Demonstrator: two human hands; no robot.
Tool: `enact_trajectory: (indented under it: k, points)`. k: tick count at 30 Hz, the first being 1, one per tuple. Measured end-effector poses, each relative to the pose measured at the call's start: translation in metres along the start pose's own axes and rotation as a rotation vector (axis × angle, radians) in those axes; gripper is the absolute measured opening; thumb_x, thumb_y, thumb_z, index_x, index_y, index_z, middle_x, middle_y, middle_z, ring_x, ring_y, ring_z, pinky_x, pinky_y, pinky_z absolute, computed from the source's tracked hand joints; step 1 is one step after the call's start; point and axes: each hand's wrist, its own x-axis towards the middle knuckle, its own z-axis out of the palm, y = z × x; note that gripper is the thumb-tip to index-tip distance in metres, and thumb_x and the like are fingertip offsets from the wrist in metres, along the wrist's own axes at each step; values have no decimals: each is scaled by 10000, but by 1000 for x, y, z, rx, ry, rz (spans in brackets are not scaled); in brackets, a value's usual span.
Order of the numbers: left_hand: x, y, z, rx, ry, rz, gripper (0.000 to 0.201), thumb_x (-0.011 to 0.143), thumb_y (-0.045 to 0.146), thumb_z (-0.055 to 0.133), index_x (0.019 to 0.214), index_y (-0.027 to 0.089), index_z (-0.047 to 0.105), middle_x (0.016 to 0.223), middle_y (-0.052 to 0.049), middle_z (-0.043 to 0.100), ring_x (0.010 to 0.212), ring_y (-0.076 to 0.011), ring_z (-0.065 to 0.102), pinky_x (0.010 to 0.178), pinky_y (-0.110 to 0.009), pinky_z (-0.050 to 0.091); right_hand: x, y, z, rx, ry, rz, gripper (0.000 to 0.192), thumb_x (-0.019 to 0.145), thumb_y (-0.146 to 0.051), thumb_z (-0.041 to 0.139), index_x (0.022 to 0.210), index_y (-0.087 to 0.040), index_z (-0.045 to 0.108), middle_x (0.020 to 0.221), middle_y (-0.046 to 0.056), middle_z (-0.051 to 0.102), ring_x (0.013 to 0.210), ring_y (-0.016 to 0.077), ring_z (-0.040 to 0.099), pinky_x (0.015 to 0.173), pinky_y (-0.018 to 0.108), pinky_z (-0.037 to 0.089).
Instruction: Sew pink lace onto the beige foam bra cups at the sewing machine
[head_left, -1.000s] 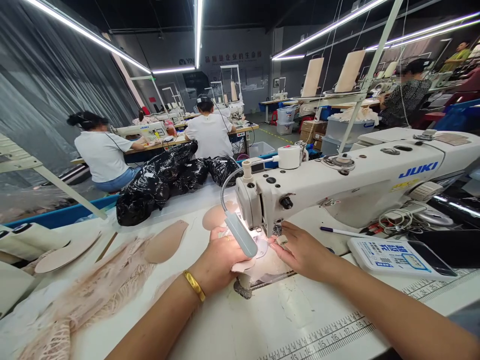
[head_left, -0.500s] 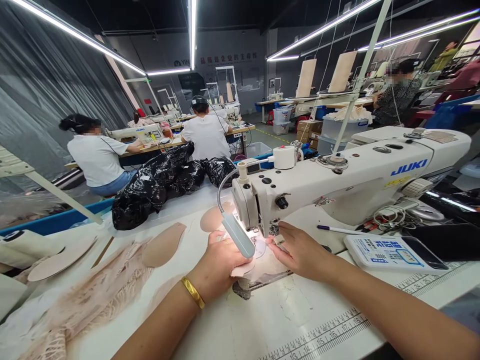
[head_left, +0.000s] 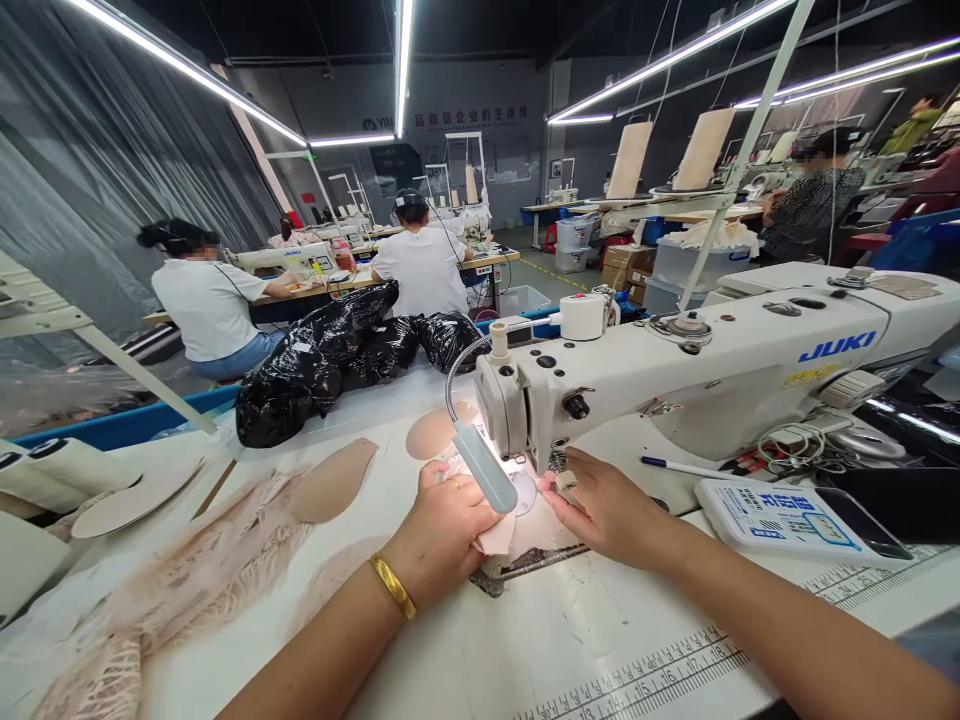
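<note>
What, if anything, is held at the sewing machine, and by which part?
The left grip holds the pale cloth by its left side; whether the right grip holds it is unclear.

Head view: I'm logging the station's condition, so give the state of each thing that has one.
Grey gooseneck lamp, lit
White JUKI sewing machine, running or stopped unclear
Pale pink fabric piece, partly under bare left hand
Pale pink lace fabric, rumpled
Shiny black plastic bags, bulging
Tall beige thread cones, standing
Long white ceiling tubes, lit
</note>
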Motion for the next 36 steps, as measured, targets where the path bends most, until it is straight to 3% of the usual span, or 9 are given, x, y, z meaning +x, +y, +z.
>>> enact_trajectory:
  k: [4,8,11,16,26,32,36]
  points:
    - [-5,2,8,-4,33,52,272,855,127,564,1035,258,719,898,-18,723,872,-237,640,1026,-544,285,-1,-1,1,-7,-23,-32,201,1057,-222,401,1020,-177,593,908,98,636,871,269,582,752,405,488]
    - [-9,10,10,7,103,105,146,859,90,546,858,203,638,864,16,684,794,-182,589,1039,-511,248,-2,-5,-2,-38,-139,-110,249,1056,-196,393,991,-199,633,792,46,591,779,230,513,721,365,426]
    - [-12,20,7,3,111,116,174,905,104,547,758,191,577,805,42,650,735,-152,553,1052,-487,230,-3,-9,-4,25,-221,-188,248,1029,-159,426,942,-211,652,813,33,593,768,198,495,703,327,391]
    - [-16,31,8,-26,118,107,63,902,170,652,865,218,638,864,58,688,760,-158,587,1073,-493,216,-5,-12,-1,6,-293,-225,233,989,-133,463,825,-199,615,852,28,582,730,164,456,659,301,326]
    - [-2,26,13,66,110,92,186,918,79,492,797,203,557,815,8,671,724,-185,588,1056,-599,320,3,-9,4,13,-171,-155,254,947,-92,450,749,-196,569,735,6,472,710,174,395,662,291,298]
    - [7,10,14,48,107,45,190,955,141,479,886,211,641,942,-64,733,916,-276,647,1050,-666,304,4,-8,13,-47,-113,-80,251,932,-85,465,920,-221,675,752,17,507,707,199,401,643,305,292]
    - [13,7,16,18,72,-21,231,982,148,467,922,219,679,907,-41,728,925,-250,644,1081,-611,296,5,-9,14,-76,-114,-49,243,952,-105,484,988,-234,686,779,27,556,726,212,428,659,313,318]
